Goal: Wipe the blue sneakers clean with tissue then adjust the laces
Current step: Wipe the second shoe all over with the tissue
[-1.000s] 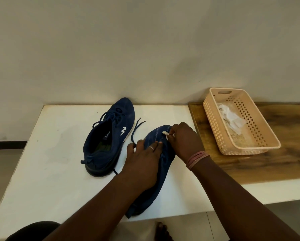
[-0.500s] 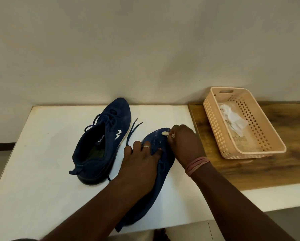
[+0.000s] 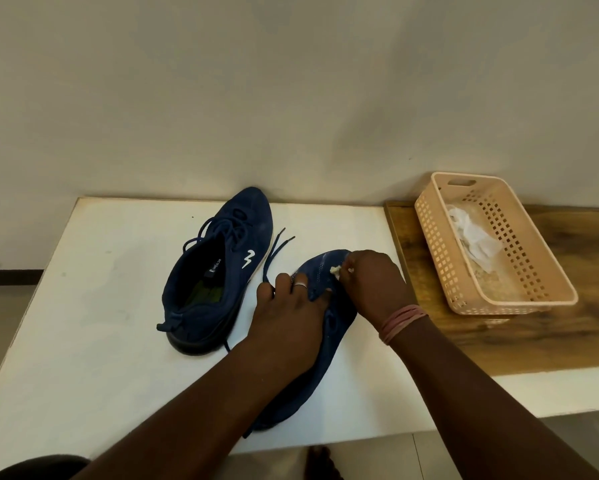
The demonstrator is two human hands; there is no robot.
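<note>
Two blue sneakers lie on the white table (image 3: 93, 327). The left sneaker (image 3: 222, 265) stands free, its opening up and its laces loose. The right sneaker (image 3: 329, 341) lies under both my hands. My left hand (image 3: 287, 323) rests over its middle, the fingers curled around the upper and holding it down. My right hand (image 3: 371, 285) pinches a small wad of tissue (image 3: 335, 270) against the shoe's toe area. Loose lace ends (image 3: 277, 251) trail between the two shoes.
A peach plastic basket (image 3: 540, 271) with crumpled white tissue (image 3: 475, 240) in it stands on the wooden board (image 3: 533, 341) at the right. A wall runs behind the table. Floor shows past the table's left and front edges.
Both hands stay on the right sneaker. My right hand with the tissue has shifted slightly over the toe. The view has drifted a little.
</note>
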